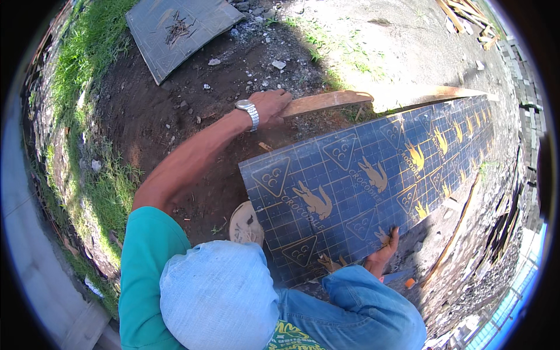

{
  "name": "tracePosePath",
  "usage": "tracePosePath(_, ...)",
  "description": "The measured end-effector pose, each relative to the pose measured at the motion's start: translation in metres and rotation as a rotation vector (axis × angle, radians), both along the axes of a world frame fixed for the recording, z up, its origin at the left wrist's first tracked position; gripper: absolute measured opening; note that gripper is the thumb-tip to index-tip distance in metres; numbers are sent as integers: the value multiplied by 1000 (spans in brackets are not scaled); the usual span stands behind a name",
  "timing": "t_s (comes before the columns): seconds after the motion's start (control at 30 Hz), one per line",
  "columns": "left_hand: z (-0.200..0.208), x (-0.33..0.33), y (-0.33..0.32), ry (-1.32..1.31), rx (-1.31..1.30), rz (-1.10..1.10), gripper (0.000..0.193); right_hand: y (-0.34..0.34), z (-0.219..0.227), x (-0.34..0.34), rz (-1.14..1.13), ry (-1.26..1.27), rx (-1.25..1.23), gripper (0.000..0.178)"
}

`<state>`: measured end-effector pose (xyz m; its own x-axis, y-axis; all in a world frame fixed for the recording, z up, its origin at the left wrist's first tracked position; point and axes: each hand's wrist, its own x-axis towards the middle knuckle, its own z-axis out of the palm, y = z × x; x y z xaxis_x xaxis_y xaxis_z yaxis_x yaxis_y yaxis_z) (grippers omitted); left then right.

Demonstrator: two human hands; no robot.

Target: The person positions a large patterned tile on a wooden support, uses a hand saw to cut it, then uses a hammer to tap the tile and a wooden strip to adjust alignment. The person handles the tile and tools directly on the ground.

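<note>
My left hand, with a metal-banded watch on its wrist, is closed round the near end of a long wooden plank. The plank runs off to the right along the far edge of a dark blue film-faced plywood sheet printed with gold figures and grid lines. By the sheet's near edge, my right hand grips it with the thumb up; its forearm is hidden behind my bent knee. Beneath the sheet's left corner, a pale round flat-topped thing partly shows.
Another grey panel with small brown scraps on it lies at the far left. Grass borders the dark soil. Wood offcuts are piled far right, near stacked grey blocks. A small orange object lies beside my right knee.
</note>
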<state>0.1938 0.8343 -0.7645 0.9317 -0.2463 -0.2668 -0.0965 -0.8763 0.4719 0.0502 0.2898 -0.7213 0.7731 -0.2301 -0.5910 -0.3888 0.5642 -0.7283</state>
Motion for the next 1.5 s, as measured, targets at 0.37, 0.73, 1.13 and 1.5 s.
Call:
tracePosePath(0.37, 10, -138, 126, 39, 123, 150, 55, 20, 15, 5, -23, -55, 9, 43)
tracePosePath(0.73, 27, -327, 237, 69, 402, 561, 64, 30, 14, 10, -23, -90, 14, 45)
tracePosePath(1.13, 103, -371, 152, -312, 272, 1017, 78, 22, 21, 15, 207, -81, 175, 53)
tracePosePath(1.5, 107, -301, -160, 461, -1844, 1074, 73, 30, 19, 16, 358, -102, 288, 56)
